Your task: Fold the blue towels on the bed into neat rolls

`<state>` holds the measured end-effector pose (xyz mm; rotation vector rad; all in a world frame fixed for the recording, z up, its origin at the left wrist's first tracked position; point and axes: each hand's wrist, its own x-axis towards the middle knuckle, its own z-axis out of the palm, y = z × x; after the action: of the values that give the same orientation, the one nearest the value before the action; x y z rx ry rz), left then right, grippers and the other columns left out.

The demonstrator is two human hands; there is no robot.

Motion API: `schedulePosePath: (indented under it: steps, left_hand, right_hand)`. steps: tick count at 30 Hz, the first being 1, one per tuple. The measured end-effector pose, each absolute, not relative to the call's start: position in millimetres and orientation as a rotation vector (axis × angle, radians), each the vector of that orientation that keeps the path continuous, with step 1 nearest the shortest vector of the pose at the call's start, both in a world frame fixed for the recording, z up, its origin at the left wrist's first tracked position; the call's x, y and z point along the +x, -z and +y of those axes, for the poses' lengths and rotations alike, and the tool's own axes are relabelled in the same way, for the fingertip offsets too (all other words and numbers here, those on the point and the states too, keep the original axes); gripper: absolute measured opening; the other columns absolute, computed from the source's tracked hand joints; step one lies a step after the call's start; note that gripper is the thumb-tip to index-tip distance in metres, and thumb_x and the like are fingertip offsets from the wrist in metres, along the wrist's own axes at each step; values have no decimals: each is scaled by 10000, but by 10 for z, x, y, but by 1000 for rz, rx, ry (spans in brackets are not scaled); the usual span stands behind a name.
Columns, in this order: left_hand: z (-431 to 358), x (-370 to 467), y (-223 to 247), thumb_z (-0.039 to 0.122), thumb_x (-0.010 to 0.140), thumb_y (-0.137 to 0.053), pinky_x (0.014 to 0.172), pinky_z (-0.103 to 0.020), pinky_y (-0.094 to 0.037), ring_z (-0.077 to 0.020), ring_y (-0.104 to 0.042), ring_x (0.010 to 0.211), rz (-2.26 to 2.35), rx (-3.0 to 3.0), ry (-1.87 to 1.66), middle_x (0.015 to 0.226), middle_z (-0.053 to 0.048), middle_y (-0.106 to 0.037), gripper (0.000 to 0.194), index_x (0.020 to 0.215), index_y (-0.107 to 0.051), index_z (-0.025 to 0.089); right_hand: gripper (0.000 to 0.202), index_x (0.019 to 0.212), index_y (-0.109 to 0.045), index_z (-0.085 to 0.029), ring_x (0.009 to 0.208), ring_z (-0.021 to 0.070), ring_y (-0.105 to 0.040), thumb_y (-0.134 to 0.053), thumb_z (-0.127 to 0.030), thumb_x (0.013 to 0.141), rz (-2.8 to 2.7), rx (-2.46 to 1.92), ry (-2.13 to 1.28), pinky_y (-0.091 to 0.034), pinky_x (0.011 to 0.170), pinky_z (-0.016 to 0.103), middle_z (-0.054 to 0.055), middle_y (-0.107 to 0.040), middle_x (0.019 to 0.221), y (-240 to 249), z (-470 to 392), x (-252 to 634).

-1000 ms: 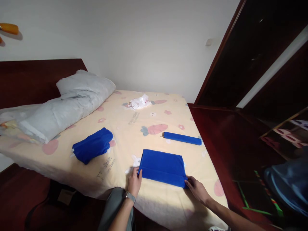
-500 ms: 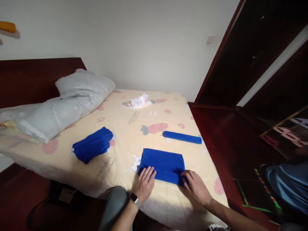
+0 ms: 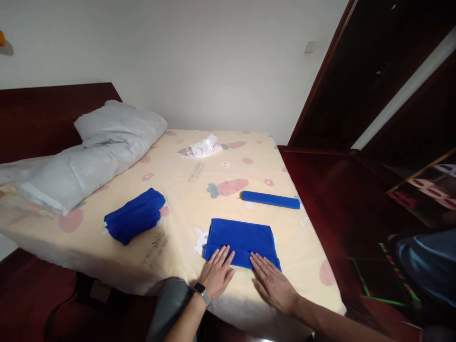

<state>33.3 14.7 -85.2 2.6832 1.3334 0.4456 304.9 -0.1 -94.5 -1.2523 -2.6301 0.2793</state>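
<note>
A blue cloth (image 3: 242, 233), folded into a rectangle with a turned-up strip along its near edge, lies on the bed. My left hand (image 3: 217, 275) rests flat on the strip's left part, fingers stretched out, a watch on that wrist. Toward the strip's right side, my right hand (image 3: 272, 282) presses down with straight fingers. Behind the cloth lies a narrow rolled blue cloth (image 3: 270, 199). Off to the left is a crumpled blue cloth (image 3: 135, 216) in a loose heap.
The bed (image 3: 185, 199) has a cream sheet with a carrot pattern. A white plastic bag (image 3: 204, 146) lies toward the wall, and a grey quilt (image 3: 96, 156) is bunched at the left. On the right, shoes (image 3: 429, 187) stand on a rack beyond the dark floor.
My right hand has moved left from the cloth's right edge onto the strip, its bent fingers now straightened flat. My left hand stays near its place. The view has shifted slightly.
</note>
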Motion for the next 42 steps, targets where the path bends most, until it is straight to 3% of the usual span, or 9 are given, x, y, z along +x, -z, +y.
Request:
schedulePosePath:
  steps: [8, 13, 18, 22, 28, 31, 36, 42]
  left_hand:
    - [275, -42, 886, 350, 987, -480, 1211, -477, -293, -233, -307, 1475, 1396, 2554, -450, 1605, -43, -329, 637, 1568, -229, 288]
    - [381, -222, 881, 121, 861, -495, 1192, -456, -352, -209, -378, 1440, 1372, 2407, -503, 1553, -24, -428, 687, 1517, -366, 280]
    - [423, -279, 878, -2, 749, -463, 1163, -404, -407, -166, -464, 1380, 1383, 2155, -684, 1467, -8, -537, 672, 1354, -540, 278]
    - [459, -336, 911, -47, 675, -464, 1159, -415, -400, -175, -520, 1334, 1373, 1949, -812, 1380, -17, -616, 616, 1180, -636, 261]
    - [475, -361, 910, 108, 808, -514, 1046, -380, -491, -203, -568, 1278, 1305, 1761, -906, 1312, -57, -658, 340, 1085, -663, 238]
    - [416, -381, 873, 227, 873, -525, 954, -338, -533, -202, -644, 1142, 1338, 1725, -874, 1204, -60, -700, 265, 1106, -652, 232]
    - [261, -410, 817, 366, 930, -518, 973, -354, -505, -215, -655, 1064, 1418, 1816, -817, 1108, -61, -714, 270, 1134, -641, 239]
    - [179, -332, 835, 400, 932, -508, 983, -389, -496, -237, -630, 1114, 1481, 1841, -793, 1207, -93, -665, 392, 1286, -533, 233]
  right_hand:
    - [605, 1563, -255, -168, 1438, 285, -345, -418, -355, 1011, -2629, -1269, -242, -389, 1161, 467, 112, -293, 1584, 930, -109, 3439]
    - [543, 1506, -388, -118, 1401, 288, -414, -421, -263, 984, -2642, -1277, -182, -422, 1140, 462, 149, -397, 1537, 1004, -38, 3546]
    - [520, 1395, -532, -132, 1272, 266, -570, -373, -64, 904, -2554, -1351, -272, -490, 1084, 448, 147, -571, 1408, 1069, 146, 3591]
    - [521, 1387, -542, -162, 1233, 257, -599, -405, -93, 889, -2452, -1423, -463, -473, 1098, 453, 127, -620, 1354, 997, 212, 3609]
    - [483, 1375, -565, -168, 1253, 247, -576, -360, -185, 938, -2380, -1490, -641, -429, 1122, 444, 119, -616, 1358, 837, 221, 3621]
    - [460, 1349, -587, -194, 1201, 253, -603, -374, -239, 944, -2368, -1499, -728, -447, 1085, 437, 116, -645, 1310, 700, 204, 3649]
    - [399, 1260, -611, -226, 1059, 255, -653, -452, -339, 912, -2263, -1508, -960, -493, 962, 378, 95, -693, 1177, 570, 24, 3674]
    - [348, 1118, -535, -258, 843, 225, -685, -578, -422, 814, -1702, -1602, -1195, -513, 830, 359, 43, -736, 1013, 832, -36, 3654]
